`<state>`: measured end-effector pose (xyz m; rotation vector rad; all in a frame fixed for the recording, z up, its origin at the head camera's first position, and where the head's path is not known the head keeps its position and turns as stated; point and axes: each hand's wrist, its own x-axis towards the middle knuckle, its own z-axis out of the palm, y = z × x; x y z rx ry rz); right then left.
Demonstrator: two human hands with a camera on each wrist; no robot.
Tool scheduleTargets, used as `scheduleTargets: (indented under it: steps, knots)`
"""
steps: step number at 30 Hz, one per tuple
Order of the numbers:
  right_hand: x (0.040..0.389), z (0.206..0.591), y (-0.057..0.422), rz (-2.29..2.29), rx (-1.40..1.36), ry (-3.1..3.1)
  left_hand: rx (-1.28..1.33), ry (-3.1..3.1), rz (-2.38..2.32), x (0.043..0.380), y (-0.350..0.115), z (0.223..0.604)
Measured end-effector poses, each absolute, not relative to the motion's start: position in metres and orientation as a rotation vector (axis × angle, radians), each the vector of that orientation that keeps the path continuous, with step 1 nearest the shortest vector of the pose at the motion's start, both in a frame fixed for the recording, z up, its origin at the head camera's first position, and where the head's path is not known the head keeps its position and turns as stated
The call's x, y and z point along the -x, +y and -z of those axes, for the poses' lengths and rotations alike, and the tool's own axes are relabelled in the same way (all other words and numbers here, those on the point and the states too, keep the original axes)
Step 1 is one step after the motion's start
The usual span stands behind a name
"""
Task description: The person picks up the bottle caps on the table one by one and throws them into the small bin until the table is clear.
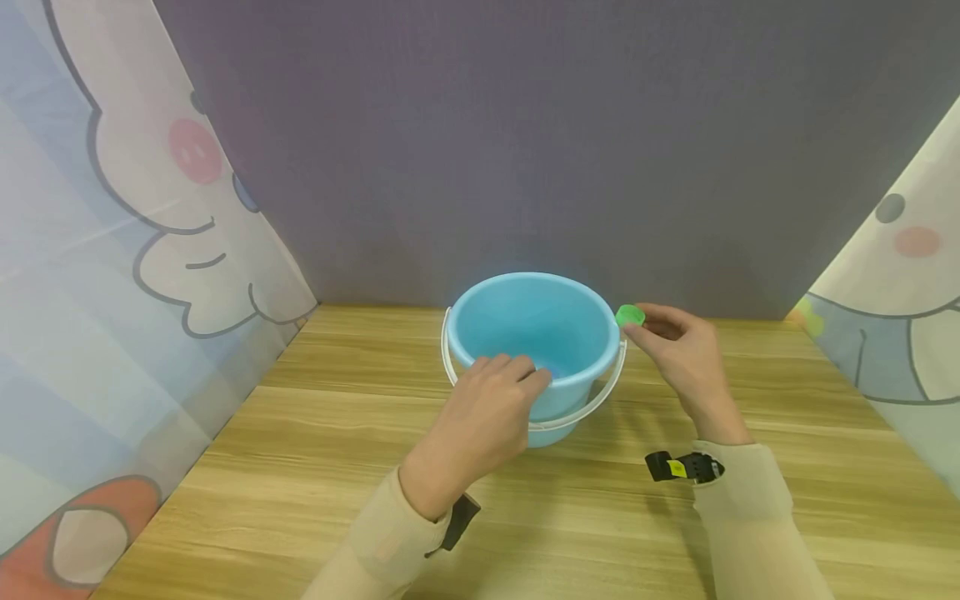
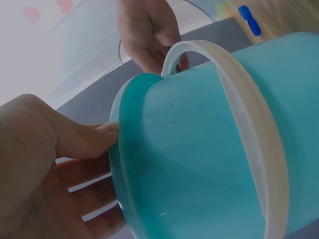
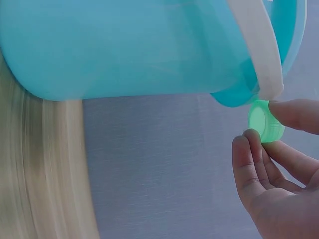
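Note:
A light-blue bucket (image 1: 534,287) with a white handle (image 1: 592,410) stands upright on the wooden table. My left hand (image 1: 491,404) grips its near rim, thumb on the outside and fingers over the inside, as the left wrist view (image 2: 82,142) shows. To the right of the rim, my right hand (image 1: 686,358) pinches a small green bottle cap (image 1: 630,315) between thumb and fingers. In the right wrist view, the green cap (image 3: 265,121) is close to the handle's end. Something bluish lies inside the bucket, mostly hidden by the near rim and left hand.
The wooden table (image 1: 300,467) meets a dark grey panel (image 1: 525,150) behind the bucket. Cartoon-printed curtains (image 1: 135,275) flank both sides. A small blue item (image 2: 249,21) lies on the wood in the left wrist view.

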<state>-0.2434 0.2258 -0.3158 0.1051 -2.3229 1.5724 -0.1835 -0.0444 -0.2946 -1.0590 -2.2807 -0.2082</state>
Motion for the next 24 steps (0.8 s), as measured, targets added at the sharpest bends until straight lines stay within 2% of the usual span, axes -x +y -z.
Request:
scheduleTargets:
  steps: [24]
  knots:
    - [0.2364,0.3068,0.2226,-1.574,-0.152,-2.252,1.051,-2.265,0.201,0.1832,-0.0453,0.2962]
